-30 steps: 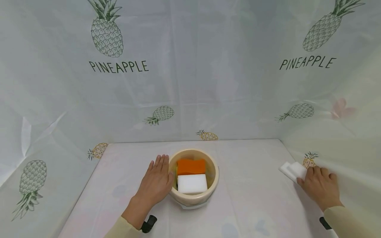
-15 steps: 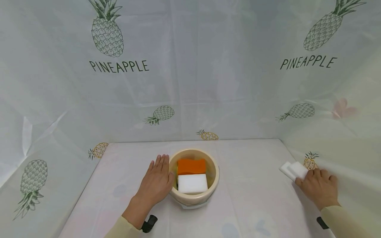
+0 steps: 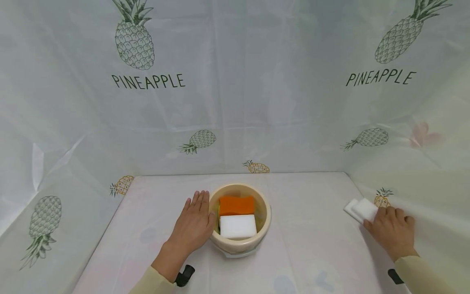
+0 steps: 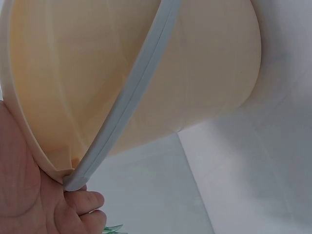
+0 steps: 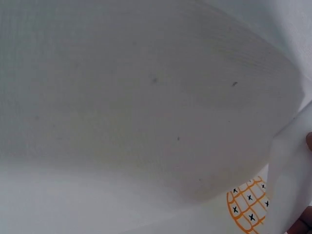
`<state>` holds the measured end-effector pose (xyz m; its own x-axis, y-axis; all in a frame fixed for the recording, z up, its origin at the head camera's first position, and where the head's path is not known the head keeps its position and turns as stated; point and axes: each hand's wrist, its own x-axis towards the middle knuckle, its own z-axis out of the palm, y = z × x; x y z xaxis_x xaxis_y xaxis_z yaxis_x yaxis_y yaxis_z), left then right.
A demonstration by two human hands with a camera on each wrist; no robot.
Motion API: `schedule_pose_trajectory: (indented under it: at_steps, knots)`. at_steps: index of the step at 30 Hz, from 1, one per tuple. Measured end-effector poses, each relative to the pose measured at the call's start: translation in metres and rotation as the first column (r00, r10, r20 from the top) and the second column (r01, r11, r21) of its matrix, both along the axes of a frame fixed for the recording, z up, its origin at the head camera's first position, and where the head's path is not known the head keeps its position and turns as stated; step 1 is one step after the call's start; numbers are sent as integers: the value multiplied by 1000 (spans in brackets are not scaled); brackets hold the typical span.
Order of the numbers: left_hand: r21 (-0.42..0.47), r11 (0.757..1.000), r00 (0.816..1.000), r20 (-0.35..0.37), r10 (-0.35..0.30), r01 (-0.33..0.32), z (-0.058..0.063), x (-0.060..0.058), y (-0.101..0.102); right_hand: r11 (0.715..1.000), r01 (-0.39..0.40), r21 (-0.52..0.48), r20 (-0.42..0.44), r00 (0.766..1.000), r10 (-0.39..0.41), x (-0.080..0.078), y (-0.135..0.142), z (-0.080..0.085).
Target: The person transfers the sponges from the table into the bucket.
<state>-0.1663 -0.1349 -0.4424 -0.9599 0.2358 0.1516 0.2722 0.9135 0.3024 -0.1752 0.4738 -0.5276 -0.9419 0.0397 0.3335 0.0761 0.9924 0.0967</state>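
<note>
A cream bucket (image 3: 265, 222) with a grey handle (image 4: 129, 97) stands on the table. Inside it lie an orange sponge (image 3: 236, 205) and a white sponge block (image 3: 238, 226). My left hand (image 3: 194, 224) rests along the bucket's left rim, fingers straight and pointing away; the left wrist view has it right by the handle's end. At the table's right side my right hand (image 3: 392, 232) grips white sponge pieces (image 3: 363, 210), two layers overlapping, their far ends sticking out past the fingers. The right wrist view catches only fingertips (image 5: 309, 140) at its edge.
A pale patterned cloth (image 3: 304, 253) covers the table. Translucent pineapple-print sheets (image 3: 279, 81) rise at the back and both sides; the right sheet (image 3: 437, 196) comes close beside my right hand. Black bands (image 3: 185, 275) sit at both wrists.
My right hand has shifted very slightly left, and the white pieces in it have changed angle a little. The left hand and the bucket keep their places.
</note>
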Motion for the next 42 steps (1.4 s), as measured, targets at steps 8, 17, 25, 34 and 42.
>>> schedule_pose_trajectory:
  at_steps: [8, 17, 25, 34, 42]
  knots:
    - [-7, 1000, 1000, 12, -1, 1, 2, 1, 0, 999, -25, -24, -31, 999, 24, 5, 0, -2]
    - [2, 1000, 1000, 3, -4, 4, 2, 0, 0, 995, -94, -11, -88, 992, 93, 13, -16, -3]
    - [9, 1000, 1000, 17, -1, 1, 2, 1, 0, 974, -219, 55, -168, 960, 225, 14, -37, -11]
    - [23, 1000, 1000, 10, -5, 4, 2, 0, 1, 973, -227, 32, -160, 960, 229, 19, -51, -14]
    - [30, 1000, 1000, 16, -6, 6, 2, -1, -1, 983, -182, 26, -120, 976, 184, 18, -53, -15]
